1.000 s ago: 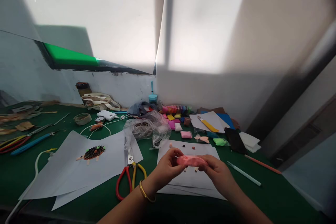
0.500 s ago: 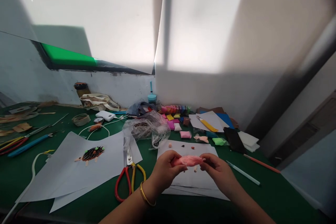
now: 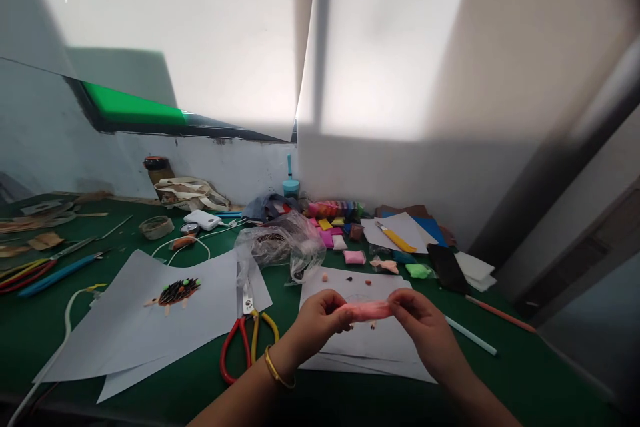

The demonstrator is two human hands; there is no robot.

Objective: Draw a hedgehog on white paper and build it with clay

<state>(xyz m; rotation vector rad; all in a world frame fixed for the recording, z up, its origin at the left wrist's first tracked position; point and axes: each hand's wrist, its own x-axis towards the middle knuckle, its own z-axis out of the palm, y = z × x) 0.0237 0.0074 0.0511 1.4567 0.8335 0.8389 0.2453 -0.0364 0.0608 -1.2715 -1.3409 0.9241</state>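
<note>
A stretched piece of pink modelling clay [image 3: 369,311] spans the gap between my two hands, above the white paper [image 3: 360,347]. My left hand [image 3: 325,320] pinches its left end, with a gold bangle on that wrist. The other end is pinched by the fingers of my right hand [image 3: 420,323]. On the paper behind the clay lie a beige bit [image 3: 325,277], a dark bit [image 3: 349,278] and a reddish-brown bit [image 3: 368,282]. More tiny pieces show just under the clay, partly hidden.
Red-and-yellow-handled pliers [image 3: 249,340] lie left of my hands. A hedgehog figure [image 3: 179,291] rests on paper at left. Coloured clay packets [image 3: 355,257] and a yellow cutter [image 3: 397,238] lie behind. A white pen [image 3: 473,335] is at right.
My hands have moved slightly apart, the right one to the right. Between them the pink clay is now longer and thinner.
</note>
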